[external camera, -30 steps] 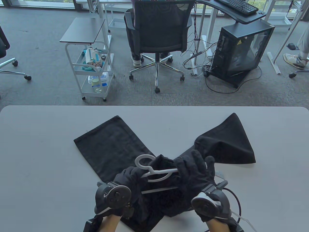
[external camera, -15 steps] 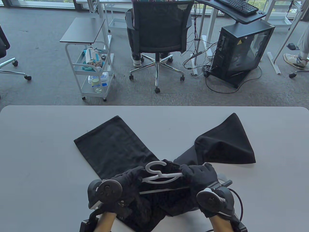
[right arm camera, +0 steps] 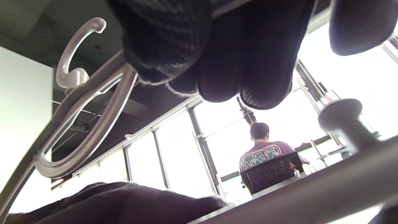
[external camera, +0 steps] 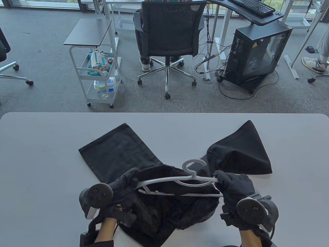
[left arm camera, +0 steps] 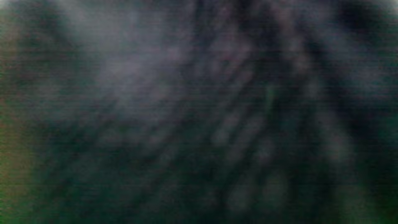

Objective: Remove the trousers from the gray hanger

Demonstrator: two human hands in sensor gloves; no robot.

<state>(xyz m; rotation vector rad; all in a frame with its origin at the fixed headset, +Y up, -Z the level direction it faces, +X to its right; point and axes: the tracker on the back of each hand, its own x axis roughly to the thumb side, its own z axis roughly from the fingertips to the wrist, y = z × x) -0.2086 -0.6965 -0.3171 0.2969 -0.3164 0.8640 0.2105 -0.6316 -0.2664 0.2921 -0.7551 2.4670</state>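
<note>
On the table: one trousers, one gray hanger, each end in one grip, left hand, right hand.

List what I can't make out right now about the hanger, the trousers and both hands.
- Left wrist view: all blur, nothing readable.
- Left hand: fingertips buried in the trousers, table view; grip on the gray hanger unclear.
- Right hand: holds the hanger's end; its lower bar's right tip is hidden behind it.
- Waistband: folds hide whether it's still threaded.
</note>
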